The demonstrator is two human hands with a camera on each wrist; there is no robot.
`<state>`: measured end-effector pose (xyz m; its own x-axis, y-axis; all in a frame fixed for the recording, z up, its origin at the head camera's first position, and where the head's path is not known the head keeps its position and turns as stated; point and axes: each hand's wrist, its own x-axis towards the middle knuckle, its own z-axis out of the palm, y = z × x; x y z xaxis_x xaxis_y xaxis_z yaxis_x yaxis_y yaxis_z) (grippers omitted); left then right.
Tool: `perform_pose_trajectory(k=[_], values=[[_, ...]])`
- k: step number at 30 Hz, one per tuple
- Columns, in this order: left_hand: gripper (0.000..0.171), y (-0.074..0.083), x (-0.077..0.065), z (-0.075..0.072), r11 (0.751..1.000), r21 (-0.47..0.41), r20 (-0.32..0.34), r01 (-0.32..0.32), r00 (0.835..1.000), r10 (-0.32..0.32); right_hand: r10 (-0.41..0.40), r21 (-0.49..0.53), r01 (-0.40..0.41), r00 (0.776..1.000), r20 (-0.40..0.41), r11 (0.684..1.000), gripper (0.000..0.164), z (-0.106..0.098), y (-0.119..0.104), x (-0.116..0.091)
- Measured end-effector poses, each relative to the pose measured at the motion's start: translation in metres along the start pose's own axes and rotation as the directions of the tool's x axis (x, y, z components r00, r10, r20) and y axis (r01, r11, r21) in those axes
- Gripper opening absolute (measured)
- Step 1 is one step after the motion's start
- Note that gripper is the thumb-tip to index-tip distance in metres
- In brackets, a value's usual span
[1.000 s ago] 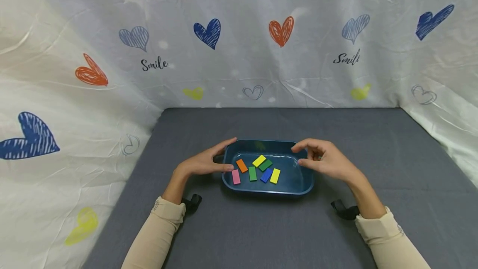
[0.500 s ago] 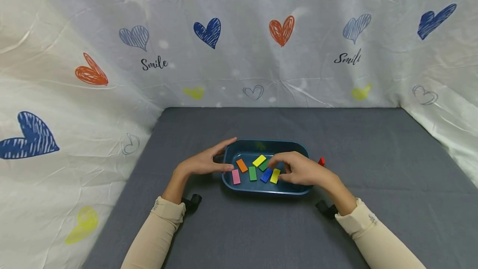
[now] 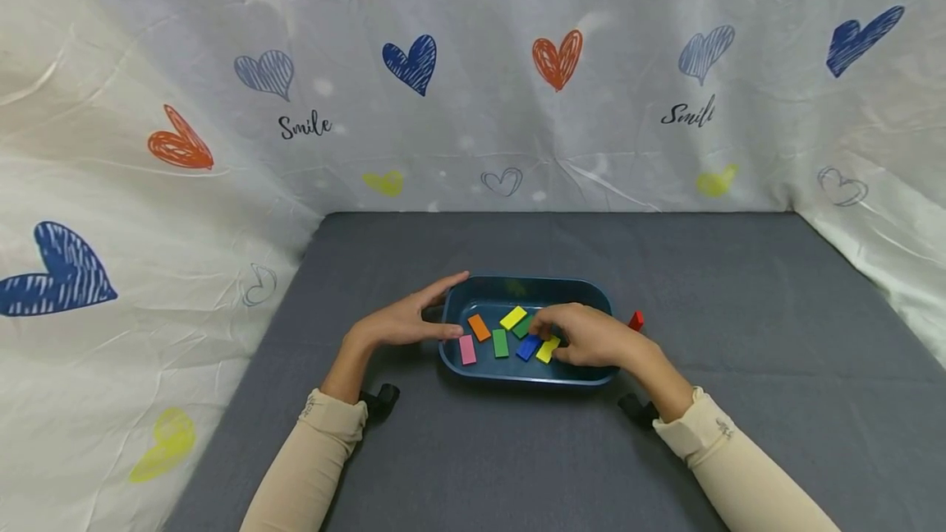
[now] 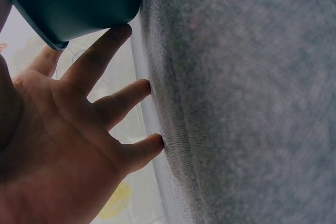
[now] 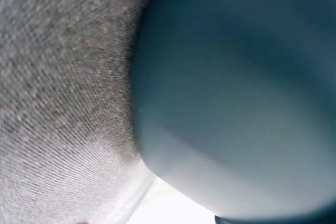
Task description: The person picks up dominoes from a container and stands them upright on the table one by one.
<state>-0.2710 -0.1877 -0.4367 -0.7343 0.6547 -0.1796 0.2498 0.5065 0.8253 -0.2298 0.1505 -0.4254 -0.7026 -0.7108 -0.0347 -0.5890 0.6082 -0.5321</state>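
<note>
A dark blue rectangular dish (image 3: 497, 369) stands on the grey cloth. My left hand (image 3: 402, 320) is at its left end, thumb on the near rim and index finger along the far corner. In the left wrist view that hand's fingers (image 4: 89, 66) are straight and spread, one touching the dish wall. My right hand (image 3: 591, 337) reaches over the right rim and pinches a yellow block (image 3: 547, 350), thumb at its right edge. Beside it lie a blue block (image 3: 528, 348) and a partly covered green block (image 3: 521, 327). The right wrist view shows mostly the outer dish wall (image 5: 226, 93), no fingers.
Other blocks in the dish are yellow (image 3: 513, 317), orange (image 3: 479, 327), green (image 3: 500, 343) and pink (image 3: 467, 350). Outside the right rim, a red block (image 3: 636, 320) lies on the cloth (image 3: 739, 302). Behind the table hangs a white curtain (image 3: 473, 121) with printed hearts.
My right hand has moved left from the right rim into the dish, uncovering the red block. The yellow block under its fingers has turned slightly. My left hand has stayed in place.
</note>
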Motion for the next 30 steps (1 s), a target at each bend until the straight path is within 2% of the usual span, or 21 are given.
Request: perform_pose_trajectory(k=[5, 15, 30], values=[[0.092, -0.001, -0.0006, 0.0006, 1.0, 0.004, -0.002, 0.007, 1.0, -0.007, -0.001, -0.028, 0.001, 1.0, -0.006, 1.0, 0.031, -0.0009, -0.0005, -0.0009], [0.093, -0.0046, -0.002, 0.0031, 1.0, -0.001, -0.001, 0.024, 1.0, -0.024, -0.04, -0.008, 0.04, 0.999, 0.019, 0.999, 0.024, 0.0034, 0.001, 0.0021], [0.091, -0.0046, 0.0003, 0.0008, 1.0, 0.015, -0.013, 0.004, 1.0, -0.004, 0.024, -0.11, -0.025, 1.0, -0.013, 0.994, 0.026, 0.0013, -0.0004, 0.0023]])
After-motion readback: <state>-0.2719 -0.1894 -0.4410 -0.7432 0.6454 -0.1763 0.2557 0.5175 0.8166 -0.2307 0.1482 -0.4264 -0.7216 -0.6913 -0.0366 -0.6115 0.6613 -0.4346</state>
